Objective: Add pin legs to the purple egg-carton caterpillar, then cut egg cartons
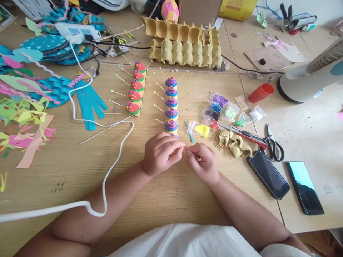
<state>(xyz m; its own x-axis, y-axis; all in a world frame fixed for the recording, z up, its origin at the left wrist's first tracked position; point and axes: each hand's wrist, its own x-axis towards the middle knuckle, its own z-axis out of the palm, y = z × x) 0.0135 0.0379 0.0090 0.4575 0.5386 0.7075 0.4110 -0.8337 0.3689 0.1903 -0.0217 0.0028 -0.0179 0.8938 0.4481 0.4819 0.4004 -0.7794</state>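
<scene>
My left hand (164, 152) and my right hand (203, 161) meet at the fingertips over the table, each in a pinch. Whatever lies between the fingers is too small and too covered to name. Just beyond my left hand runs a purple and blue egg-carton caterpillar (171, 102) with yellow-tipped sticks along its sides; its near end is partly hidden by that hand. To its left stands a red and green egg-carton caterpillar (134, 85) with green-tipped sticks. A blue plastic stick (189, 132) and a bag of yellow clay (202, 130) lie beyond my right hand.
Bags of coloured clay (220, 100), a box cutter (245, 134), scissors (273, 144), torn carton pieces (233, 141) and two phones (268, 175) are on the right. Egg cartons (190, 53) stand at the back. A white cable (118, 161) crosses the left side, near paper scraps (29, 132).
</scene>
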